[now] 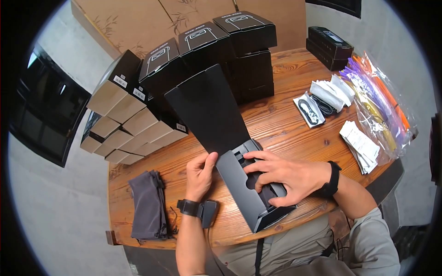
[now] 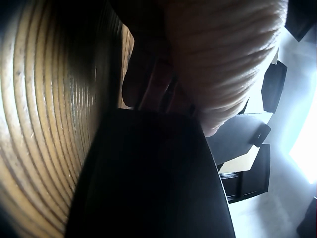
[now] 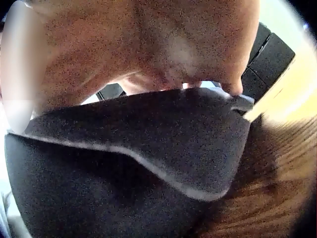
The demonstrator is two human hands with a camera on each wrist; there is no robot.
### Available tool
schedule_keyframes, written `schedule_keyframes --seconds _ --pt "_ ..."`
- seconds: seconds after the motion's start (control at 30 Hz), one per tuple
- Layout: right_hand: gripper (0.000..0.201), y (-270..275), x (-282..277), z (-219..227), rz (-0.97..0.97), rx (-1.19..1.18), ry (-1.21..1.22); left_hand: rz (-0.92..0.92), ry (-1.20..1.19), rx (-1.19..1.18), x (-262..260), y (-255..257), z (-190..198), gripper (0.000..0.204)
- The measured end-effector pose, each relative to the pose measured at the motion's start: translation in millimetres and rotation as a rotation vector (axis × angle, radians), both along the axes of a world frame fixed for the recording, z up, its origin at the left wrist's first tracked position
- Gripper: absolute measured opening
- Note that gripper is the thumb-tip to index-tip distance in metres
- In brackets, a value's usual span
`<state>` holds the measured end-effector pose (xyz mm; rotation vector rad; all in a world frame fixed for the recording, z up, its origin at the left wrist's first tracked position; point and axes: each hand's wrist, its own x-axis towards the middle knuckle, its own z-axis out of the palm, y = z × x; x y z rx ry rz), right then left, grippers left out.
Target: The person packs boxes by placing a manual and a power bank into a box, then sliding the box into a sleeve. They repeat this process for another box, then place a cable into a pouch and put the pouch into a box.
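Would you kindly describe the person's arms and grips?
The left grip and right grip are gloveless. The left wrist wears a black strap, dark boxy device and thin dark cable; the right, a black band. A light grey fabric sleeve covers the right upper arm.

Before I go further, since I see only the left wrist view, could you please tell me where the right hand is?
Observer: The right hand is over the open black box, its fingers spread and reaching inside.
Operator: Thank you; could you also say how the lid stands?
Observer: The lid is raised, at the end of the box farther from the person.
Operator: And what lies to the left of the left hand, please?
Observer: A stack of dark cloth pouches lies there on the wooden table.
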<state>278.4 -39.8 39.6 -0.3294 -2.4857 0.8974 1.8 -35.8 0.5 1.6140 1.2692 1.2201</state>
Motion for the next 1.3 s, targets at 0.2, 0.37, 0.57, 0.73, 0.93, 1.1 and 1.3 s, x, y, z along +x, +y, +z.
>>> schedule_keyframes --seconds 0.2,0.37,0.57,0.73,0.93,1.1,1.3 --pt "0.028 4 4 4 0.071 -0.154 -0.029 -0.01 -0.001 0.013 1 -1 0 0.024" --pt "0.028 -1 1 6 0.012 -0.169 -0.09 -0.003 -0.012 -0.008 2 -2 2 0.024" --pt "0.03 -2 -2 9 -0.019 -0.142 -0.143 0.0 0.001 -0.009 1 -1 2 0.024" --pt "0.028 -2 -5 1 -0.057 -0.1 -0.134 0.0 0.002 0.006 0 0 0 0.026" --pt "0.028 11 7 19 0.04 -0.164 -0.148 0.007 -0.007 0.042 9 -1 3 0.034" --pt "0.028 5 -1 12 -0.051 -0.109 -0.201 -0.002 0.018 0.044 6 -2 4 0.033" --pt "0.023 8 4 20 -0.01 -0.127 -0.168 -0.007 -0.017 0.048 9 -1 4 0.033"
